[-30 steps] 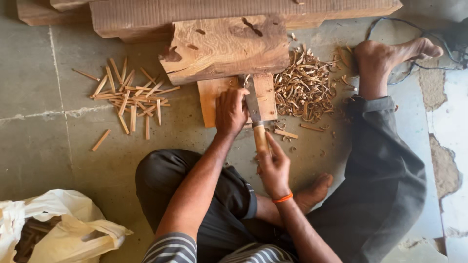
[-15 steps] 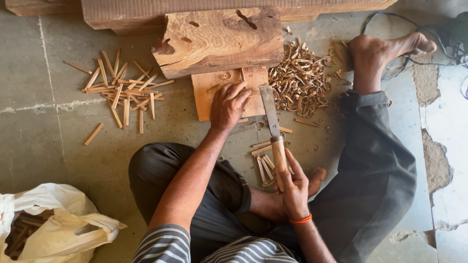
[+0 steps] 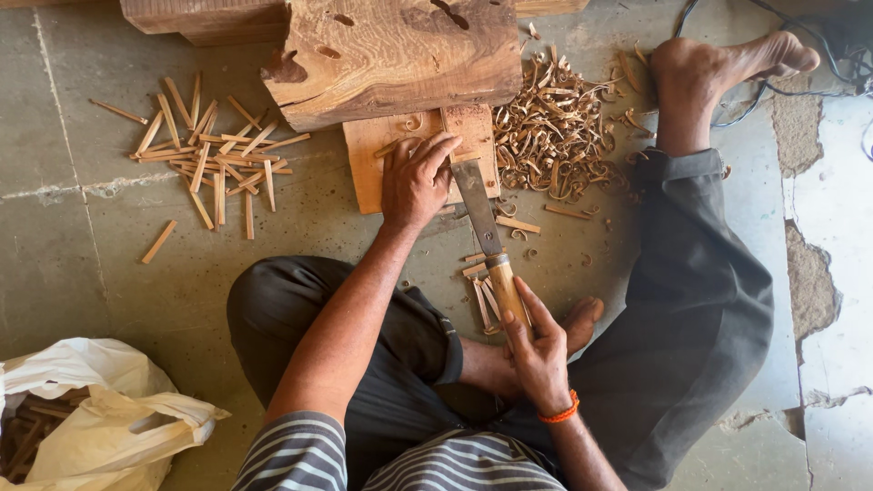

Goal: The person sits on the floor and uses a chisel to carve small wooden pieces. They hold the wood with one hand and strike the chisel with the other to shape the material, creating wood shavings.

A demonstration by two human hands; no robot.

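The left hand [image 3: 414, 177] is pressing flat, fingers spread, on the small wooden board [image 3: 368, 159], perhaps pinning a thin stick. The right hand [image 3: 536, 350] is gripping the chisel [image 3: 482, 223] by its wooden handle, blade lying just beside the left hand.

Floor woodworking shop (shavings [image 3: 555, 136] everywhere)

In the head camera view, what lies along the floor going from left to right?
White plastic bag → scattered wooden sticks → left hand on the small board → knife held by the right hand → curled wood shavings → bare foot.
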